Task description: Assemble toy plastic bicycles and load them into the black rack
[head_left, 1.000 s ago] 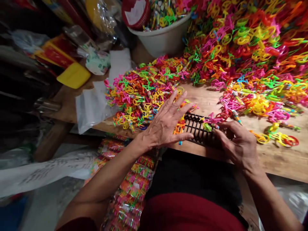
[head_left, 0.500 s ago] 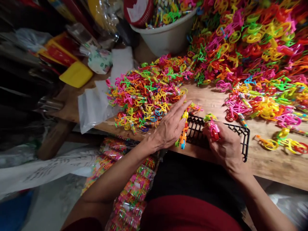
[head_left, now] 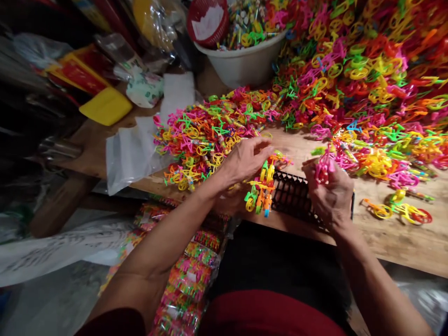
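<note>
My left hand (head_left: 245,158) is over the left end of a black slotted rack (head_left: 290,196), its fingers stretched to the right and apart. Just below its fingertips, several small plastic bicycles (head_left: 261,193) in yellow, orange and green stand at the rack's left end. My right hand (head_left: 331,193) is closed around a pink and red plastic piece (head_left: 324,169) above the rack's right part. A green bit shows beside that piece. The palm side of my right hand is hidden.
A pile of colourful bicycles (head_left: 196,140) lies left; a larger heap (head_left: 367,70) fills the back right. Behind stands a white tub (head_left: 241,65) with a red basket (head_left: 208,23). Plastic bags (head_left: 129,149) lie left. Loose bicycles (head_left: 402,210) sit right. Packed bags (head_left: 182,284) hang below the table.
My left hand has moved up and left off the bicycles at the rack's end, uncovering them. My right hand has risen a little and shifted right with the pink piece.
</note>
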`<action>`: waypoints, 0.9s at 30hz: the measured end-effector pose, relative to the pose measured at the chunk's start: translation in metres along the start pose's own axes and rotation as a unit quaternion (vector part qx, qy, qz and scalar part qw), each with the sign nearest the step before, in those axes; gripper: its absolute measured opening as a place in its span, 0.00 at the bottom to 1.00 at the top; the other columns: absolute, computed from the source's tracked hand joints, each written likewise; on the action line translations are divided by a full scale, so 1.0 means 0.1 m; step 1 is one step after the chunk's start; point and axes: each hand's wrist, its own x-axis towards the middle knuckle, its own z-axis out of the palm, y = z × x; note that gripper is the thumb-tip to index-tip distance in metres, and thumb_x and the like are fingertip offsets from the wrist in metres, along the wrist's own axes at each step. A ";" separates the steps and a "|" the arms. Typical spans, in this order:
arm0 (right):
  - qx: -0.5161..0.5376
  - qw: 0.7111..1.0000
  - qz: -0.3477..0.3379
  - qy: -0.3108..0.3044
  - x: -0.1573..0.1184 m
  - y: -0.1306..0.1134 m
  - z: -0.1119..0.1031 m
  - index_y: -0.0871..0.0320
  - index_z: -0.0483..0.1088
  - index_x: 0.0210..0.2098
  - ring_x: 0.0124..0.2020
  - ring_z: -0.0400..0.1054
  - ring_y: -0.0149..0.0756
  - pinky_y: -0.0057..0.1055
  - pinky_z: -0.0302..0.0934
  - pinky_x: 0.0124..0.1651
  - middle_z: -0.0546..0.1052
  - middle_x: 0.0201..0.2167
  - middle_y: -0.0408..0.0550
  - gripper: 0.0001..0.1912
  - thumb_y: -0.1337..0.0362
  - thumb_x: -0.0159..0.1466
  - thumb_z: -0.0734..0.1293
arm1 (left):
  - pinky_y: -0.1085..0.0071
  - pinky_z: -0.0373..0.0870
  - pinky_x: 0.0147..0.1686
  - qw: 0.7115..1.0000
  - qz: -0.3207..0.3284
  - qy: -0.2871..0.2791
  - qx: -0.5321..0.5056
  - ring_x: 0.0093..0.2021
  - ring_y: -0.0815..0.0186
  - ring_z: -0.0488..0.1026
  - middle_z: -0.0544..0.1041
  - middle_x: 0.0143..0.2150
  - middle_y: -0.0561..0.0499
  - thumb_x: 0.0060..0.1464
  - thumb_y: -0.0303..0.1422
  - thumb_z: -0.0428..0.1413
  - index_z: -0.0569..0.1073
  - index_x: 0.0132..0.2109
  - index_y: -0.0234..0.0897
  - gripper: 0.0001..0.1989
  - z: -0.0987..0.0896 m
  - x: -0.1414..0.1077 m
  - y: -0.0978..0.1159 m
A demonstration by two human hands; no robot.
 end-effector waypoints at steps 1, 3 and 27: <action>-0.006 1.000 -0.001 -0.016 0.06 0.02 0.01 0.55 0.75 0.37 0.34 0.72 0.38 0.35 0.66 0.38 0.79 0.34 0.48 0.08 0.58 0.64 0.67 | 0.60 0.73 0.58 1.000 -0.005 -0.012 -0.010 0.54 0.59 0.78 0.80 0.54 0.39 0.63 0.39 0.56 0.77 0.55 0.29 0.20 0.03 0.01 -0.01; 0.002 0.997 -0.014 -0.072 0.19 0.06 0.06 0.55 0.74 0.35 0.36 0.71 0.39 0.35 0.66 0.37 0.78 0.34 0.49 0.07 0.58 0.62 0.67 | 0.59 0.73 0.57 0.999 -0.009 -0.032 -0.018 0.52 0.59 0.78 0.81 0.53 0.41 0.62 0.40 0.57 0.77 0.54 0.30 0.20 0.08 0.02 -0.03; 0.124 0.980 0.033 -0.153 0.08 0.09 0.31 0.57 0.79 0.33 0.31 0.69 0.36 0.34 0.64 0.39 0.76 0.26 0.45 0.16 0.52 0.66 0.68 | 0.72 0.68 0.44 0.997 0.059 -0.047 -0.032 0.44 0.66 0.75 0.81 0.48 0.46 0.68 0.43 0.49 0.77 0.54 0.31 0.22 0.20 -0.10 -0.12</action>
